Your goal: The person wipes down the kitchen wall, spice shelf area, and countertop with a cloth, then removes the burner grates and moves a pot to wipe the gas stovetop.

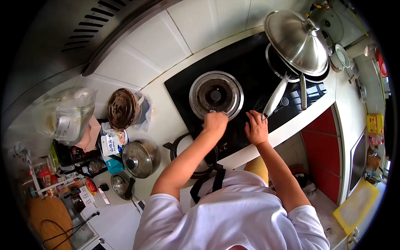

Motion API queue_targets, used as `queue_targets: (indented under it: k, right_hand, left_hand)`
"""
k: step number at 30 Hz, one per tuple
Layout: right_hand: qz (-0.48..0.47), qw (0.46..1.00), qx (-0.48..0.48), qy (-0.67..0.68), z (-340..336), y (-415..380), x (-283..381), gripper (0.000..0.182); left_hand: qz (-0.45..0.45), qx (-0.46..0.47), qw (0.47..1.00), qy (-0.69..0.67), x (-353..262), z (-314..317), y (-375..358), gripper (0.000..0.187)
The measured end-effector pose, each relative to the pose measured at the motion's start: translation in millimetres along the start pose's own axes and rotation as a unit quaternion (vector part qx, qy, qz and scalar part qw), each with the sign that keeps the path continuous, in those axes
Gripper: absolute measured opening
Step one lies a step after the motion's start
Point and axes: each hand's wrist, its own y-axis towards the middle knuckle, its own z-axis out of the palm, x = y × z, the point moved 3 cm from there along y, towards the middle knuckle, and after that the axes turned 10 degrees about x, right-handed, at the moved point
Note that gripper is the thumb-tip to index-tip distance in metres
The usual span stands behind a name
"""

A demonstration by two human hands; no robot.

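My left hand [216, 123] is closed at the near edge of the left gas burner [216, 72], with its knuckles toward me. A bit of pale, crumpled cloth [224, 112] shows at its fingers; most of it is hidden under the hand. My right hand [256, 128] lies flat with fingers apart on the front edge of the black glass cooktop [175, 85]. Its fingertips are close to the end of a long pan handle [276, 96]. That handle belongs to a wok covered by a domed steel lid [298, 41] on the right burner.
A dark round pan [187, 139] lies under my left forearm. On the left counter stand a glass-lidded pot [141, 158], a brown-stained round lid [121, 108], a smaller pan [121, 185] and plastic bags [68, 112]. White plates [341, 56] are at the right.
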Motion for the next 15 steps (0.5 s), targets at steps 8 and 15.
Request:
queue_targets:
  k: [8,15]
  right_hand:
    - [0.003,1.0,-0.002,0.009,0,0,-1,0.042]
    - [0.002,1.0,0.009,0.007,2,0,0,0.042]
  left_hand:
    - [-0.062,0.08,0.993,-0.053,40,-19,-3,0.012]
    - [-0.008,-0.053,0.926,-0.373,85,-10,-19,0.014]
